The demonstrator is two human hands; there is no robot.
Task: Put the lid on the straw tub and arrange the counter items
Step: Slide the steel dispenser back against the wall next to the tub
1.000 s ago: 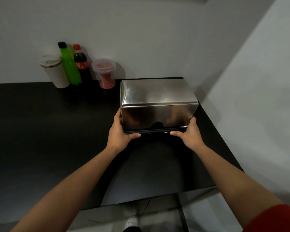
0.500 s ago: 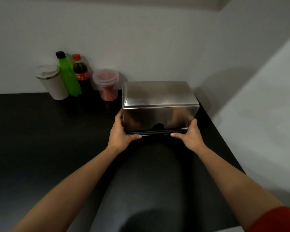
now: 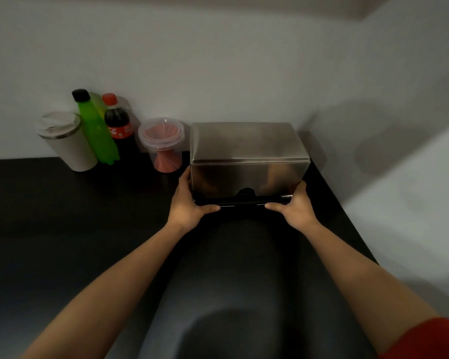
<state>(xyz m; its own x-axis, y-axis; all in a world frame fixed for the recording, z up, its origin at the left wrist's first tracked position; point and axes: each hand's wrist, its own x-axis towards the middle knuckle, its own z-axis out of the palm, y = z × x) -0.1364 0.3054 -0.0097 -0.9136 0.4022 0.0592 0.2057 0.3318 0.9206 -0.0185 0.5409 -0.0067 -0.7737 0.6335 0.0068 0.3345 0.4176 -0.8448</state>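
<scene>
A shiny steel dispenser box stands at the back right of the black counter, near the wall corner. My left hand grips its lower left corner and my right hand grips its lower right corner, thumbs along the front bottom edge. Just left of the box stands the clear straw tub holding red straws, with a clear lid on top.
Against the back wall on the left stand a white tumbler with a lid, a green bottle and a cola bottle. A white wall borders the counter on the right.
The box has slid back toward the wall corner with both hands on it, and now sits beside the straw tub. My view has tilted up.
</scene>
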